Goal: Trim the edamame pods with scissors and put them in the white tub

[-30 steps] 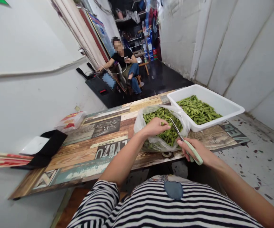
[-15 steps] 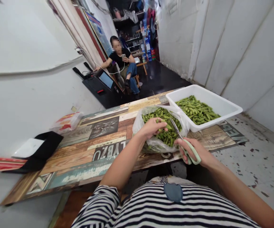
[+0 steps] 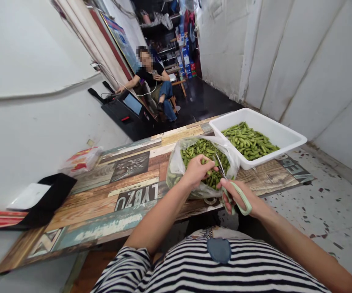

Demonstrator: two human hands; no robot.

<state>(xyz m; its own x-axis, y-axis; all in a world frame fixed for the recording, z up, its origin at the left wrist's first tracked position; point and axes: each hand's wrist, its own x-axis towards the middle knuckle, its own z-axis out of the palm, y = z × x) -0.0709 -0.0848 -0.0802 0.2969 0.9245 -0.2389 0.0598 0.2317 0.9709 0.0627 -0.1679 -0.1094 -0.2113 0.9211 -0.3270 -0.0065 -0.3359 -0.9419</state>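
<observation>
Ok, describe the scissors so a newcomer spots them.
On the wood-patterned table, find the plastic bag of green pods. At its near right side, the right hand holds the scissors. Unlike the pods, they have metal blades and pale handles.

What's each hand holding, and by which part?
Right hand: scissors, by the green handles. Left hand: apparently a green pod, pinched; which part cannot be told.

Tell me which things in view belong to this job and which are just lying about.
Belong to the job:
- scissors, in the right hand
- green pods, one apparently pinched in the left hand
- plastic bag holding pods
- white tub holding pods

Probably just lying about:
- red-and-white packet
- black holder
- red-and-white sticks
</observation>
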